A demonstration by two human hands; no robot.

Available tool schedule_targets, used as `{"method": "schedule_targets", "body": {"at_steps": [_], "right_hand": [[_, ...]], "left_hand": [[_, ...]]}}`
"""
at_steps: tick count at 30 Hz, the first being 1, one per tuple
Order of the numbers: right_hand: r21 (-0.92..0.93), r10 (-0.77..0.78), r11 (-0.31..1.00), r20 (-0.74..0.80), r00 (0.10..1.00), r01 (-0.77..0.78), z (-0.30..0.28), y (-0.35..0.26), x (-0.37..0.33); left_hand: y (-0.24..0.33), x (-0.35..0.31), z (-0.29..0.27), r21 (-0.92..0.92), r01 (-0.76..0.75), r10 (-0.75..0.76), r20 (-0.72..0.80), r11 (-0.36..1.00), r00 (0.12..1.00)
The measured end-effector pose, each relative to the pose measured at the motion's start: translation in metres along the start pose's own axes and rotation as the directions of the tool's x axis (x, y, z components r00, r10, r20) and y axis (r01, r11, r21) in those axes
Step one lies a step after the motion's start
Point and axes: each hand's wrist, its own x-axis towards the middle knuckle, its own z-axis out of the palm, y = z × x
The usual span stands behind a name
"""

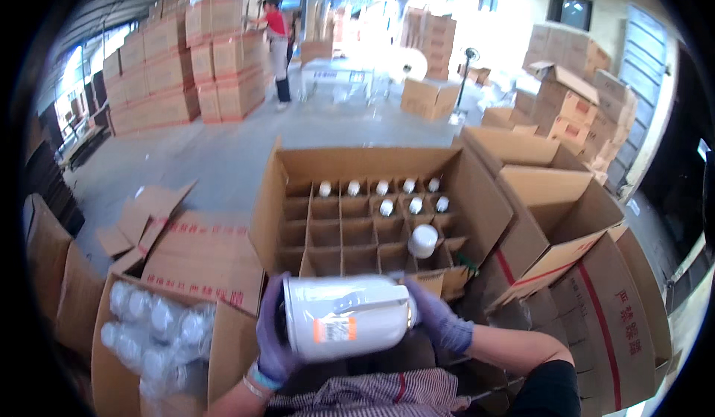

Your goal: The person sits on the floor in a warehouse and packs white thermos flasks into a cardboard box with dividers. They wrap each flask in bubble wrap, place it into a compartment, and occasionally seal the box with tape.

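A large white jug with a handle (328, 309), wrapped in clear plastic and bearing an orange-and-white label, lies sideways between my gloved hands. My left hand (275, 339) wraps its broad left end. At the narrower right end, my right hand (442, 319) grips beside the handle. Just beyond the jug stands an open cardboard carton (365, 161) split by cardboard dividers. White tops (382, 188) show in several far compartments. A bigger round white top (423, 240) sits nearer, at the right of the grid. The jug hides part of the carton's near side.
Lower left, an open carton (227, 357) holds several plastic-wrapped, clear-looking items (160, 324). Open cartons (555, 216) crowd the right side. Carton stacks (160, 74) stand far left, near a person in a red top (276, 26). A standing fan (468, 74) is at the back right.
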Motion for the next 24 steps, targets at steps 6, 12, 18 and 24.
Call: {"method": "schedule_targets", "body": {"at_steps": [6, 12, 18, 24], "right_hand": [[-0.415, -0.692, 0.29, 0.532, 0.488, 0.862, -0.059, -0.115, -0.017], [-0.691, -0.615, 0.425, 0.254, 0.747, 0.585, -0.092, -0.092, -0.041], [0.348, 0.306, 0.896, -0.035, 0.951, -0.276, -0.091, 0.016, -0.034], [-0.39, -0.303, 0.9, -0.232, 0.924, 0.197, -0.096, -0.014, -0.007]], "left_hand": [[-0.056, -0.006, 0.015, -0.459, 0.882, -0.737, 0.558, 0.109, 0.382], [-0.058, 0.05, 0.027, -0.408, 0.901, -0.64, 0.655, 0.147, 0.401], [-0.026, 0.1, 0.055, 0.08, -0.479, 0.367, 0.537, 0.874, 0.76], [-0.085, 0.1, 0.068, -0.464, 0.597, -0.482, 0.351, 0.654, 0.803]]}}
